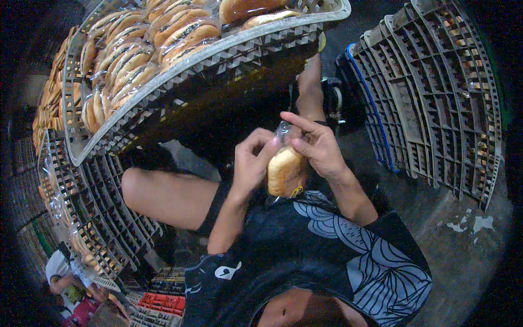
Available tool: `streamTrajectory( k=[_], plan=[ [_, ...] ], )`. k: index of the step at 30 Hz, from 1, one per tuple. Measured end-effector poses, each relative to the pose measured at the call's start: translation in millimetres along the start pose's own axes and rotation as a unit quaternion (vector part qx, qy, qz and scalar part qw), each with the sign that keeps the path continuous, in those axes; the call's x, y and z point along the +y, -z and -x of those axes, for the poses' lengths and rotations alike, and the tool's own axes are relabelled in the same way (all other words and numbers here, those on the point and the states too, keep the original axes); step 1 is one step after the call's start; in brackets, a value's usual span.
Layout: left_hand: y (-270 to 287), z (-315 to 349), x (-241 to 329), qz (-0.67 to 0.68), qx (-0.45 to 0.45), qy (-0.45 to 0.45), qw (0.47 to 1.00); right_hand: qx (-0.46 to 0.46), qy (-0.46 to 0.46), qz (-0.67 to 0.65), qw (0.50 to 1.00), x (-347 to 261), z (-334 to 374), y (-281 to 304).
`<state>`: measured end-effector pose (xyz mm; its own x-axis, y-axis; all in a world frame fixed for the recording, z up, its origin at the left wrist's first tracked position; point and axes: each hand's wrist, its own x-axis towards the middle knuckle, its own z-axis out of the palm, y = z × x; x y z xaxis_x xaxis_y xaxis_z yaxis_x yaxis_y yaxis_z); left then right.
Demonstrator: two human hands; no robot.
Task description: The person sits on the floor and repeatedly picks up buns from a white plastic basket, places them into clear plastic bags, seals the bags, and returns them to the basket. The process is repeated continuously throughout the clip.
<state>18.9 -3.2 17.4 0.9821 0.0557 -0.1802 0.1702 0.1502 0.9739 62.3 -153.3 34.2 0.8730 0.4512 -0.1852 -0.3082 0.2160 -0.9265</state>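
A golden bread loaf (283,173) in a clear plastic bag (284,131) is upright in front of my dark shirt, over my lap. My left hand (252,162) pinches the gathered neck of the bag from the left, its thumb just above the loaf. From the other side, my right hand (322,148) grips the same neck between thumb and bent fingers, with the index finger pointing out over it. The twisted plastic sticks up between the two hands. A small yellow mark shows low on the bag. Whether a tie lies under my fingertips, I cannot tell.
Ahead and to the left, a grey plastic crate (218,53) holds rows of wrapped filled buns (131,62). Grey slatted crates (419,103) stand on the right. More crates (111,199) are at the left, with a red crate (162,302) and another person (71,280) at lower left.
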Motion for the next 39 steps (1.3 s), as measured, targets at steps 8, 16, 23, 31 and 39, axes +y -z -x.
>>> streamTrajectory(
  k=[8,16,23,31,39],
  plan=[
    [-5,16,1,-0.078,0.021,0.009,0.997,0.101,0.007,0.107,0.989,17,3,-6],
    [-11,20,-3,-0.305,-0.060,0.022,0.950,-0.103,0.083,0.493,0.860,13,24,19],
    [-24,10,-75,-0.087,-0.154,0.286,0.942,0.004,0.031,0.588,0.808,46,65,25],
    [-72,29,-99,-0.210,0.023,0.079,0.974,0.332,-0.288,0.607,0.662,151,-49,257],
    [-65,-1,-86,-0.136,0.199,0.066,0.968,0.328,-0.366,0.303,0.817,232,14,308]
  ],
)
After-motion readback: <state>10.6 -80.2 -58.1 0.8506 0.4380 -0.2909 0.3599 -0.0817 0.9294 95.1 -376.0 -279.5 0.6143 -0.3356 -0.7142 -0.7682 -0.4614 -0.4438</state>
